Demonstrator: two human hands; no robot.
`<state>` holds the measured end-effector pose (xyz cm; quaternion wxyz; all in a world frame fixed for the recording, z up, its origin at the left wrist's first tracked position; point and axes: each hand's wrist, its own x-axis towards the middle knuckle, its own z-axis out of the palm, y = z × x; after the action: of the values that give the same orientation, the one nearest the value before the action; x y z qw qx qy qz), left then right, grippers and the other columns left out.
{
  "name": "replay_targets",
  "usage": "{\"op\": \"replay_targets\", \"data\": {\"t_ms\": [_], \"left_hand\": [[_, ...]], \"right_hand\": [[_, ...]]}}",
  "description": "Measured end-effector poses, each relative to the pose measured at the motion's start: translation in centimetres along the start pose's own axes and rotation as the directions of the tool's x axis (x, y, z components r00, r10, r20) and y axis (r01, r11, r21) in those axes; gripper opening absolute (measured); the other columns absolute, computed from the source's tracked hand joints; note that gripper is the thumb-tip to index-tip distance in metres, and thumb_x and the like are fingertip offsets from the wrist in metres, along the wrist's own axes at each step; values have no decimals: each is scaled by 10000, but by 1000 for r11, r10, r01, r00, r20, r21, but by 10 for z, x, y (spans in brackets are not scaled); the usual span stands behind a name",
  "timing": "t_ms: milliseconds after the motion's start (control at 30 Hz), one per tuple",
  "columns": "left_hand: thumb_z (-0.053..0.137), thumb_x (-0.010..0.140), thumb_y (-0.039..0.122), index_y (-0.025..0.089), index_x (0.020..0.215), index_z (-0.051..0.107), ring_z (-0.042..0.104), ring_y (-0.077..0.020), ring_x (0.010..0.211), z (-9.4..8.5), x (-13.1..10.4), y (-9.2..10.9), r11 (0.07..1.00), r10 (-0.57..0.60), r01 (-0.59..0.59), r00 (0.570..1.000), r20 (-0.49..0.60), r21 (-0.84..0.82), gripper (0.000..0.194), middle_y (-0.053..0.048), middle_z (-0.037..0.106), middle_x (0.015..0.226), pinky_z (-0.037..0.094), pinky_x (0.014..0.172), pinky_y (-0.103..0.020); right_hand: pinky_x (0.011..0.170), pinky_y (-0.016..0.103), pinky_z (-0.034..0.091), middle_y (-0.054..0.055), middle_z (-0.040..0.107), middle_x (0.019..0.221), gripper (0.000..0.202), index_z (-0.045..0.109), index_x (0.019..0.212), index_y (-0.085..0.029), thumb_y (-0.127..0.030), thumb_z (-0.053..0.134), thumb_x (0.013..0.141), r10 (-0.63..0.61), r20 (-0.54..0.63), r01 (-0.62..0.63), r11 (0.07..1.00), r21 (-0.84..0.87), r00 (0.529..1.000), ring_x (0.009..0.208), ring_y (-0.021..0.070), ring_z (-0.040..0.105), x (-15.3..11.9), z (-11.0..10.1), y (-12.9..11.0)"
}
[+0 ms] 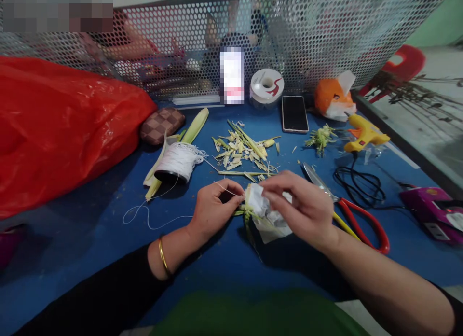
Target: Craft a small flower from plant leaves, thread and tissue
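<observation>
My left hand (217, 205) pinches thin white string (226, 187) between thumb and forefinger. Its fingertips meet a small bundle of pale green strips (248, 213), whose loose ends hang downward. Against this bundle rests a crumpled white tissue-like piece (256, 201), partly covered by my right hand (302, 208). The right thumb and fingers are closed together at that white piece; what lies between them is hidden. A spool of white string (177, 161) lies to the left on pale husk-like leaves (154, 184), with a loose strand looping across the blue table.
Cut leaf scraps (242, 152) lie beyond my hands. On the right are red-handled scissors (361, 225), a yellow glue gun (365, 132) with a black cord, a purple power box (432, 215) and a phone (294, 114). A red bag (65, 133) covers the left; perforated mesh (173, 46) stands behind.
</observation>
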<state>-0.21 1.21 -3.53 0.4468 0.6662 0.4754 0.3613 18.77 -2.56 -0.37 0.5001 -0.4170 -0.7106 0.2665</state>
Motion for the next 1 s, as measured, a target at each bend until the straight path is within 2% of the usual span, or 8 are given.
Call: {"op": "replay_targets", "data": {"t_ms": [33, 67, 133, 200, 467, 800, 900, 1000], "left_hand": [[649, 726, 120, 171, 715, 686, 593, -102, 561, 0, 0, -2, 1000, -6, 6, 1000, 1, -3, 64, 5, 686, 662, 463, 552, -196], [647, 726, 125, 170, 711, 685, 590, -106, 565, 0, 0, -3, 1000, -9, 9, 1000, 3, -7, 60, 0, 685, 662, 462, 552, -201], [640, 728, 133, 167, 709, 680, 592, -116, 579, 0, -1, -4, 1000, -6, 6, 1000, 10, -14, 56, -9, 683, 662, 466, 563, -213], [632, 732, 135, 166, 711, 677, 598, -122, 590, 0, -1, -4, 1000, 10, -10, 1000, 15, -16, 58, -14, 682, 663, 468, 571, -219], [627, 738, 117, 170, 717, 682, 613, -129, 619, -2, 0, -2, 996, 67, -69, 997, 27, 53, 79, -18, 695, 685, 474, 599, -227], [643, 742, 132, 170, 724, 693, 610, -129, 611, -2, -2, -3, 998, 39, -40, 999, 37, 44, 66, -19, 700, 682, 482, 587, -223], [641, 739, 129, 171, 718, 693, 606, -126, 606, -2, -2, -1, 998, 40, -42, 999, 33, 50, 70, -15, 695, 671, 475, 580, -217], [639, 733, 119, 169, 711, 691, 599, -120, 603, -1, -2, 0, 998, 43, -45, 999, 32, 45, 75, -12, 692, 667, 469, 579, -212]], "right_hand": [[637, 282, 467, 13, 643, 793, 143, 682, 953, -215, -117, 619, 871, 94, -47, -97, 993, -70, 994, 682, 139, 577, 1, 1, 6], [623, 280, 456, 10, 634, 766, 87, 694, 879, -212, -142, 648, 856, 190, -36, -192, 976, -99, 981, 679, 143, 571, 2, 3, 11], [645, 283, 455, 8, 637, 739, 46, 707, 812, -209, -172, 686, 830, 313, 61, -306, 947, -99, 948, 705, 153, 586, 3, 8, 21], [674, 289, 457, 6, 636, 740, 36, 714, 796, -211, -185, 698, 816, 361, 129, -351, 931, -98, 923, 721, 156, 596, 2, 12, 26], [722, 305, 439, 7, 620, 768, 106, 655, 728, -196, -149, 643, 823, 420, 177, -407, 907, -108, 890, 736, 155, 588, -1, 21, 27], [706, 306, 404, 20, 547, 770, 161, 539, 733, -196, -143, 495, 879, 343, 227, -316, 937, -147, 911, 756, 167, 525, 1, 19, 26], [675, 300, 394, 9, 532, 736, 146, 509, 724, -203, -165, 485, 863, 394, 220, -371, 918, -139, 892, 717, 163, 504, 2, 19, 25], [620, 286, 386, -14, 520, 674, 118, 503, 727, -209, -208, 489, 843, 484, 229, -483, 873, -61, 845, 636, 148, 491, 3, 17, 25]]}}
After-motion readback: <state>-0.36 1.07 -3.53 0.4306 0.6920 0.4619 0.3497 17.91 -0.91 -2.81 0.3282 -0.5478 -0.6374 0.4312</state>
